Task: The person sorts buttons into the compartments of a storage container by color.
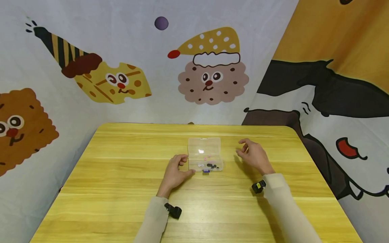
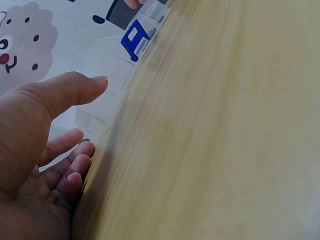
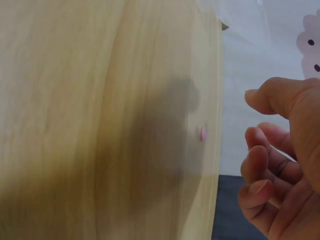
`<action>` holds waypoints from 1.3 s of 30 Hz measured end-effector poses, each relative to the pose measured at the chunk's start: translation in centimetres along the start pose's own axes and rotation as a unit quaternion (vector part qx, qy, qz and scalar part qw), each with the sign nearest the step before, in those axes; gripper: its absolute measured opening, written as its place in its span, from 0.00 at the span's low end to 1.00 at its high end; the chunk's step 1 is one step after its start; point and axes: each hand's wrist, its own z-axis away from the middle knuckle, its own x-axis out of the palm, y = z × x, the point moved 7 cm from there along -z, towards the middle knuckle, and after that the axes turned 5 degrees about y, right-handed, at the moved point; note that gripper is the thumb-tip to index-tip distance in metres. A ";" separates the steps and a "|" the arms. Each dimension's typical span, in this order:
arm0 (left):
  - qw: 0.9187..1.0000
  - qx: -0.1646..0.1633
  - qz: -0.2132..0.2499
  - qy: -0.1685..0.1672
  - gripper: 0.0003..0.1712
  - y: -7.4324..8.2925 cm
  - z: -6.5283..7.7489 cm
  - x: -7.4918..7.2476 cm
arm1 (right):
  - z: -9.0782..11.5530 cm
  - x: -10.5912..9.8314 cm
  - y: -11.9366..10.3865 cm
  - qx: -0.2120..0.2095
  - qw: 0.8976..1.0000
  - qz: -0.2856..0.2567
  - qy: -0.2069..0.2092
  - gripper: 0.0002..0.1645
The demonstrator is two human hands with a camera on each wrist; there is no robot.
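A small clear plastic box [image 1: 205,162] stands on the table with its lid [image 1: 204,145] raised at the back. A blue latch [image 2: 135,40] is on its front. Inside lie several black pieces [image 1: 212,166], small pink pieces [image 1: 205,158] and clear or whitish pieces [image 1: 201,165]. My left hand [image 1: 176,172] is at the box's left side, thumb and fingers spread around the corner; contact is hard to tell. Right of the box hovers my right hand [image 1: 254,156], fingers loosely bent, holding nothing. A tiny pink piece [image 3: 203,133] rests on the tabletop near it in the right wrist view.
The wood-grain table [image 1: 121,182] reaches back to a wall cloth [image 1: 130,111] printed with cartoon snacks. Each wrist carries a small black camera, one on the left sleeve [image 1: 153,216] and one on the right sleeve [image 1: 282,199].
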 end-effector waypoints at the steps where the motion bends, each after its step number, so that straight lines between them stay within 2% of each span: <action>1: 1.000 0.000 0.000 0.000 0.38 0.0 0.0 0.0 | 0.0 0.0 0.2 0.002 1.000 0.000 -0.003 0.27; 6: 1.000 0.001 0.003 0.001 0.38 0.0 0.1 0.0 | 0.1 -0.1 0.9 0.012 1.000 0.005 -0.021 0.26; 16: 1.000 0.001 0.007 0.000 0.38 0.0 0.1 -0.1 | 0.4 0.6 2.1 0.037 0.997 0.013 -0.067 0.18; 31: 1.000 0.002 0.004 0.001 0.38 0.0 0.2 0.0 | -0.1 1.6 2.9 0.042 0.997 0.027 -0.067 0.15; 39: 1.000 0.001 0.004 0.000 0.38 0.0 0.2 0.0 | -0.5 1.5 2.3 0.037 0.996 0.039 -0.070 0.13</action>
